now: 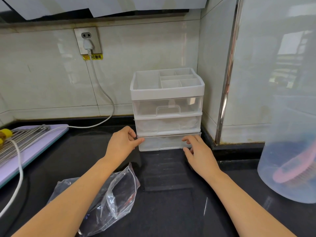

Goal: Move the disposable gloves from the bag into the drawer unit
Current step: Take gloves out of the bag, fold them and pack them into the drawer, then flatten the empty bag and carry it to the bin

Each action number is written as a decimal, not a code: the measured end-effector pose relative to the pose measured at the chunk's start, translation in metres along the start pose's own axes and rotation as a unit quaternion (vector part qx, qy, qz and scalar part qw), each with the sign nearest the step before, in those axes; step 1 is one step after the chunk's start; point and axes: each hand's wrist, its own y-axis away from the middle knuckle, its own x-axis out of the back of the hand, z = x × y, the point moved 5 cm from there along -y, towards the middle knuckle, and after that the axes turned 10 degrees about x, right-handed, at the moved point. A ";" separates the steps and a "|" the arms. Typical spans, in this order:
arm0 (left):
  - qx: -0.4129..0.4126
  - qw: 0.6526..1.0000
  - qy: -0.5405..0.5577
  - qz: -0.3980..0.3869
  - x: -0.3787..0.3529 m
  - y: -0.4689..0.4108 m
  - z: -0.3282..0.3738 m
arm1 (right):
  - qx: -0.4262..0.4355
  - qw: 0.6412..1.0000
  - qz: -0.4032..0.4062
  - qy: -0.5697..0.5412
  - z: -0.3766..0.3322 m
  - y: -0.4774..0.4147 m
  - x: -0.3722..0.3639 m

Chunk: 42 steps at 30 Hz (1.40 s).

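Clear plastic bottom drawer [164,143] between left fingers [140,141] and right fingers [189,139]

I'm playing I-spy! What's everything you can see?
drawer unit: one, white and clear, corner of countertop
plastic bag: one, clear, countertop, by left arm
countertop: one, black
socket: one, silver, wall, upper left
cable: one, white, socket to board
board: one, purple, far left
metal rack: one, silver, on board
yellow thing: one, on rack, unclear
tub: one, translucent, far right
brush: one, pink, inside tub
left hand: one, holding bottom drawer's left end
right hand: one, holding bottom drawer's right end
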 end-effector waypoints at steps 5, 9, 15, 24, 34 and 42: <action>0.046 0.999 0.000 -0.011 -0.003 -0.008 -0.004 | 0.005 1.000 -0.011 -0.003 0.000 0.001 -0.002; 0.045 0.998 0.000 -0.052 -0.009 -0.010 -0.002 | 0.008 0.999 -0.050 0.012 0.000 0.001 -0.005; 0.063 0.992 -0.079 -0.073 0.008 0.002 0.002 | 0.004 0.998 -0.060 0.013 0.000 0.001 -0.002; 0.085 0.974 -0.203 -0.055 0.095 0.096 -0.023 | 0.047 0.996 -0.058 -0.040 -0.069 0.019 -0.005; 0.005 0.976 -0.169 -0.138 0.062 0.172 -0.044 | 0.060 0.990 -0.122 0.026 -0.204 0.084 -0.047; -0.059 0.977 -0.181 -0.098 0.061 0.176 -0.036 | -0.206 0.958 -0.043 -0.192 -0.145 0.127 0.006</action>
